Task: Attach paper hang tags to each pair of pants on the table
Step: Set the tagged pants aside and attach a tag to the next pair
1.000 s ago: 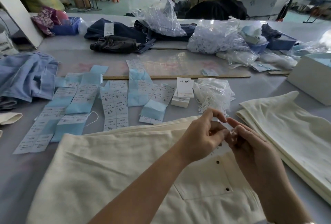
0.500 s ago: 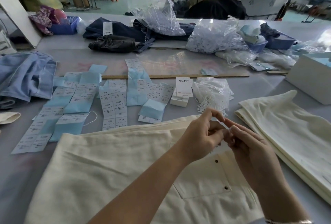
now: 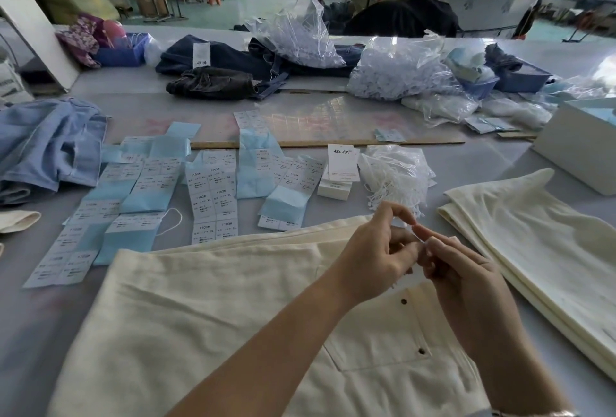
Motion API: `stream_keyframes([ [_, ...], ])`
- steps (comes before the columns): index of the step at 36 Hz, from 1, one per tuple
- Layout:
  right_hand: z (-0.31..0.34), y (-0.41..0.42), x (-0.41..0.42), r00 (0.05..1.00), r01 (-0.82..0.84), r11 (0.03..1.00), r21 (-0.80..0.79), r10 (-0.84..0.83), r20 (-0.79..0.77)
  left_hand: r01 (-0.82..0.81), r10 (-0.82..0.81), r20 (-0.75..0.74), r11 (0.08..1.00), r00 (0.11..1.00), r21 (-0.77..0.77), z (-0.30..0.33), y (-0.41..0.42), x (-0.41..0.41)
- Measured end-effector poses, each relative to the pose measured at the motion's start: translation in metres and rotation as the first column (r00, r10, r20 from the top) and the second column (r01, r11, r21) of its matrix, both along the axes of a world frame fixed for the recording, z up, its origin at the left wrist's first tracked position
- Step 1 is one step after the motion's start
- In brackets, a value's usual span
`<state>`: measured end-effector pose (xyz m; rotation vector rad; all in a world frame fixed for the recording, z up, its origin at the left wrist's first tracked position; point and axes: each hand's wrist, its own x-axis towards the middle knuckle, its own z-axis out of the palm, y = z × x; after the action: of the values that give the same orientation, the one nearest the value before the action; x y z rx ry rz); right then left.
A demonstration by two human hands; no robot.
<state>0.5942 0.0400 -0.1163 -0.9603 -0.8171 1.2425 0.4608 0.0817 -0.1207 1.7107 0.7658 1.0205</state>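
A cream pair of pants (image 3: 200, 316) lies flat on the table right in front of me, its back pocket with two dark rivets under my hands. My left hand (image 3: 376, 253) and my right hand (image 3: 456, 270) meet above the waistband, fingertips pinching a thin white tag string (image 3: 418, 237) between them. A stack of white paper hang tags (image 3: 341, 168) stands just beyond, next to a bag of white strings (image 3: 396, 176). More cream pants (image 3: 540, 243) are piled at the right.
Sheets of blue-backed size stickers (image 3: 213, 193) are spread across the table's middle, with a wooden ruler (image 3: 320, 143) behind them. Light blue jeans (image 3: 46, 146) lie at the left, dark jeans (image 3: 213, 83) and plastic bags (image 3: 396, 73) at the back, a white box (image 3: 576, 153) at the right.
My hands stay together over the waistband, with only small finger movements on the string. The view has shifted very slightly.
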Motion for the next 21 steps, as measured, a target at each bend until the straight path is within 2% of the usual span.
stream_keyframes([
  [7,-0.003,0.0,0.002,0.998,0.019,1.0,-0.005,-0.019,0.056,0.022,-0.021,0.018,1.0,1.0,-0.009,0.001,0.0,0.003],
  [15,-0.011,0.0,0.0,0.959,0.087,0.995,0.043,-0.095,0.267,-0.043,0.043,-0.018,0.999,0.999,-0.026,-0.007,0.004,0.005],
  [18,-0.016,0.003,0.0,0.916,0.113,0.988,0.106,-0.145,0.375,-0.093,0.091,-0.03,0.994,0.995,-0.052,-0.012,0.006,0.008],
  [21,-0.023,0.006,-0.003,0.832,0.125,0.979,0.162,-0.193,0.52,-0.144,0.14,-0.044,0.984,0.989,-0.102,-0.018,0.006,0.011],
])
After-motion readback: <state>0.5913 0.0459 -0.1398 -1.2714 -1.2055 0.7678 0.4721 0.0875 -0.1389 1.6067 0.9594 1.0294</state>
